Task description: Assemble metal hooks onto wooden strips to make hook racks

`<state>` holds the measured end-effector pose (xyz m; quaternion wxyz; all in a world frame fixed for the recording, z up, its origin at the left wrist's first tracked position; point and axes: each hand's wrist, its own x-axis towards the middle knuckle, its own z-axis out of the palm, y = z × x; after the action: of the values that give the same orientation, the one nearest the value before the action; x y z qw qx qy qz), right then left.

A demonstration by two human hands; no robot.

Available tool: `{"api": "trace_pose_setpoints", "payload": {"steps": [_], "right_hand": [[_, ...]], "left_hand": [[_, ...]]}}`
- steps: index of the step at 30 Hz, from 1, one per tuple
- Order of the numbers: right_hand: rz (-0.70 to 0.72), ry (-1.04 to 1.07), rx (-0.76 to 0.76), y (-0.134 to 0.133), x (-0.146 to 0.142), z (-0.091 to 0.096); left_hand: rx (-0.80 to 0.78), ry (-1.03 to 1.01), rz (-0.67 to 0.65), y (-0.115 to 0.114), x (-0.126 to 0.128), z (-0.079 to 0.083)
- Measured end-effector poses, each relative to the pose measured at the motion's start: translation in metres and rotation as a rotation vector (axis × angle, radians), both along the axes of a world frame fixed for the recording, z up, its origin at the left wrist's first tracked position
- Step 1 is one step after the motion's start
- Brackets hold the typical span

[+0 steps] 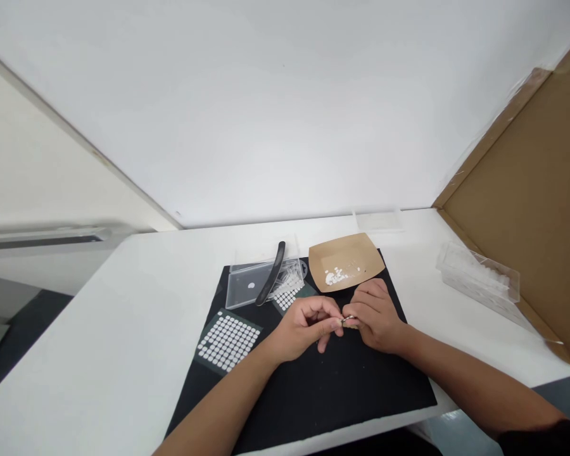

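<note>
White table (137, 316), black mat (323, 386) at centre: left hand (308, 326) and right hand (375, 320) both pinching small shiny piece (346, 320) over mat. Few white bits (337, 276) lying in brown tray (346, 250) beyond; dot sheet (227, 341) at left mostly full.

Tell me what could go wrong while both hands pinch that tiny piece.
The piece, pinched between left hand and right hand, could slip and roll off the mat. The right hand sits close to the tray; a nudge might scatter its white bits.
</note>
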<state>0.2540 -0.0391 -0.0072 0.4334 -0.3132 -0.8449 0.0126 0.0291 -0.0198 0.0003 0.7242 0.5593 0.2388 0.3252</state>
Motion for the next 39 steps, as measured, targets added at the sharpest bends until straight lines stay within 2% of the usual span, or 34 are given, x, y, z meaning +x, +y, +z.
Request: {"api": "trace_pose_setpoints", "payload": {"steps": [6,13,25,29,34,39], "right_hand": [[0.016,-0.010,0.063,-0.002,0.000,0.005],[0.015,-0.001,0.138,-0.001,-0.001,0.008],[-0.142,-0.062,0.200,0.002,0.000,0.008],[-0.182,-0.071,0.176,0.003,-0.002,0.006],[-0.200,-0.001,0.068,0.000,-0.007,0.006],[-0.209,0.038,0.056,-0.002,-0.010,0.010]], "left_hand": [[-0.004,-0.012,-0.088,0.000,-0.004,0.000],[0.035,-0.001,-0.118,-0.003,-0.006,0.001],[0.192,0.209,0.166,-0.012,0.006,0.006],[0.227,0.278,0.244,-0.013,0.009,0.004],[0.318,0.238,0.334,-0.015,0.012,0.002],[0.488,0.223,0.360,-0.015,0.011,0.006]]}}
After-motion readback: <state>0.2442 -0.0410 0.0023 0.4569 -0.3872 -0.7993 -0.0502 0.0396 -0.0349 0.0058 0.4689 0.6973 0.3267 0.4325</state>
